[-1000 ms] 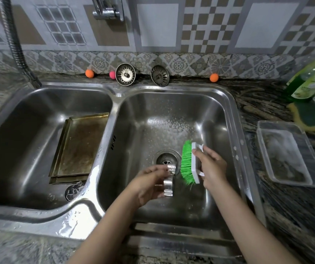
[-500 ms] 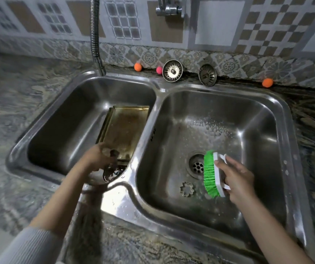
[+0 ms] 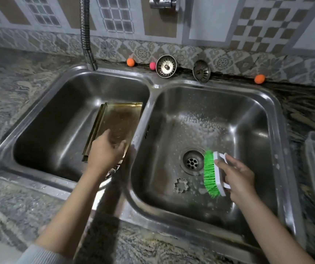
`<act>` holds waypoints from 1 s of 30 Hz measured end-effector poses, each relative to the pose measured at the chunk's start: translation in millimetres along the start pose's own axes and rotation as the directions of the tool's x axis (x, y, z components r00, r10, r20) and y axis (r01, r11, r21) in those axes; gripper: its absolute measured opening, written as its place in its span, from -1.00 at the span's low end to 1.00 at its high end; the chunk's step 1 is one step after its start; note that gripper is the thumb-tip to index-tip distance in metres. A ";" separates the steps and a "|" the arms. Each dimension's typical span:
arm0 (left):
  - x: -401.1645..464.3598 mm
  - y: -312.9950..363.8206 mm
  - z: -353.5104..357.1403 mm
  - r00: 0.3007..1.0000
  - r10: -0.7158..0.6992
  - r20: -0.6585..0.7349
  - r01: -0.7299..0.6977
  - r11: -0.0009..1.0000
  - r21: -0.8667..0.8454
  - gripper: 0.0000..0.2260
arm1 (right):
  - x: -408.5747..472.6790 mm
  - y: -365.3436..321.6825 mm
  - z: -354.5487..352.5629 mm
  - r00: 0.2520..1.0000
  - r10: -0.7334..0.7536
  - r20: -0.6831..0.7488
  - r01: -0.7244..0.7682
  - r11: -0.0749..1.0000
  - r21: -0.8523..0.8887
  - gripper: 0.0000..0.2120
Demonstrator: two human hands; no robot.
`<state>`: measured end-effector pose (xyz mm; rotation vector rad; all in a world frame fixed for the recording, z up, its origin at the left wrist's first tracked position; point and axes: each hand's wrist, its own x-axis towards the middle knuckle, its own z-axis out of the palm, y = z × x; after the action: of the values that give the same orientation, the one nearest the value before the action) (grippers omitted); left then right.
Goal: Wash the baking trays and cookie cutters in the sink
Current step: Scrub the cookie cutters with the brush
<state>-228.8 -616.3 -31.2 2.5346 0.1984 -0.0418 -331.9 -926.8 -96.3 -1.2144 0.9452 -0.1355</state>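
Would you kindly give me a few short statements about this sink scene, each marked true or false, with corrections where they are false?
1. The right hand grips a scrub brush with green bristles. True.
2. The flower-shaped cookie cutter lies in the left basin. False: it lies on the floor of the right basin, near the drain.
3. The baking trays are in the left basin. True.
4. The left hand is holding the brush. False: it reaches over the near end of the trays; whether it grips anything cannot be told.
5. Two strainer plugs lean against the backsplash behind the sink. True.
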 end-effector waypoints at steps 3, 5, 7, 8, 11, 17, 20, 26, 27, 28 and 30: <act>-39.7 50.4 29.0 0.970 0.208 0.125 -0.193 0.974 -0.122 -0.76 | 0.8 0.7 -4.5 1.000 -0.004 -0.023 0.004 1.000 0.015 -0.57; -54.4 66.4 65.6 0.898 0.292 0.330 -0.296 0.954 -0.038 -0.68 | -1.4 -0.1 -6.9 1.000 -0.016 -0.020 0.016 1.000 0.021 -0.59; -62.5 73.9 104.7 0.797 0.240 0.555 -0.362 0.925 0.120 -0.54 | -4.5 -1.9 -10.1 0.999 -0.033 -0.026 0.033 0.999 0.021 -0.57; -65.1 76.4 121.1 0.753 0.195 0.628 -0.388 0.902 0.186 -0.49 | -6.7 -3.2 -11.6 0.999 -0.044 -0.031 0.044 0.999 0.020 -0.57; -68.3 82.5 155.8 0.658 0.142 0.740 -0.515 0.802 0.304 -0.39 | -14.8 -8.7 -17.5 0.994 -0.098 -0.040 0.097 0.995 -0.028 -0.55; -63.8 77.9 182.8 0.535 0.145 0.832 -0.691 0.641 0.333 -0.52 | -36.2 -54.2 -38.0 0.952 -0.305 -0.027 0.300 0.947 -0.116 -0.47; -64.0 77.2 183.2 0.554 0.210 0.806 -0.687 0.662 0.300 -0.57 | -44.2 -93.1 -65.1 0.886 -0.461 -0.055 0.441 0.871 -0.216 -0.46; -53.9 87.7 180.5 0.650 0.324 0.688 -0.425 0.905 -0.024 -0.92 | -30.9 -156.0 -141.9 0.766 -0.627 -0.145 0.460 0.690 -0.559 -0.47; -54.8 93.2 177.9 0.668 0.315 0.674 -0.323 0.939 -0.119 -0.93 | -23.5 -158.2 -152.1 0.771 -0.619 -0.152 0.428 0.679 -0.597 -0.46; -56.8 100.0 173.8 0.685 0.290 0.668 -0.194 0.957 -0.216 -0.92 | -15.5 -158.3 -160.7 0.774 -0.615 -0.150 0.402 0.662 -0.633 -0.45; -61.7 112.8 166.4 0.706 0.229 0.670 0.046 0.930 -0.365 -0.92 | -0.3 -154.1 -171.5 0.789 -0.600 -0.134 0.354 0.621 -0.699 -0.44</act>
<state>-270.4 -810.3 -100.9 1.9797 -0.2204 -0.8535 -389.9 -1112.6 27.3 -2.1555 0.9795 -0.5199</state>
